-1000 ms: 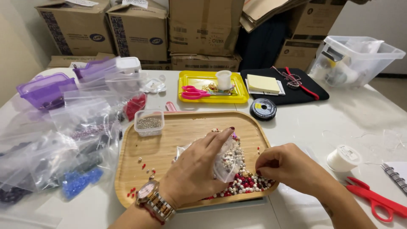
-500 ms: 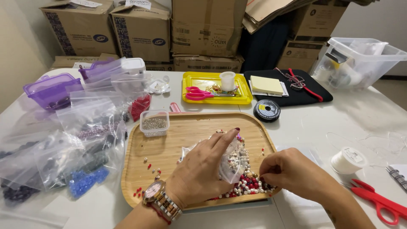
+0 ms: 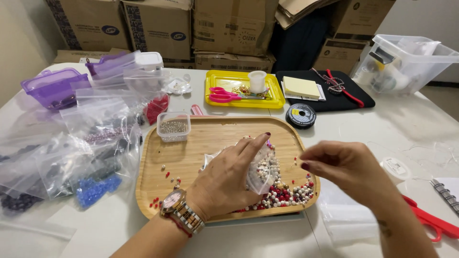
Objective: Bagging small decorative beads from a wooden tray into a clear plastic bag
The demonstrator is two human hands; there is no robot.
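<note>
My left hand (image 3: 224, 179), with a wristwatch (image 3: 179, 215) on its wrist, holds a small clear zip bag of pale beads (image 3: 262, 173) over a wooden tray (image 3: 210, 143). A heap of red and white beads (image 3: 287, 193) lies at the tray's near right corner. My right hand (image 3: 346, 169) hovers above the tray's right edge, fingertips pinched together; whether a bead is between them cannot be made out. A small clear box of tiny beads (image 3: 173, 126) stands at the tray's far left corner.
Clear bags of coloured beads (image 3: 91, 143) and purple boxes (image 3: 52, 88) crowd the left. A yellow tray with pink scissors (image 3: 241, 91), a black thread spool (image 3: 300, 115), a white spool (image 3: 396, 168), red scissors (image 3: 432, 222) and a clear bin (image 3: 406, 62) surround the tray. Cardboard boxes (image 3: 158, 28) behind.
My right hand has lifted off the bead heap and moved up and to the right, fingers pinched. My left hand still holds the bag in the same place.
</note>
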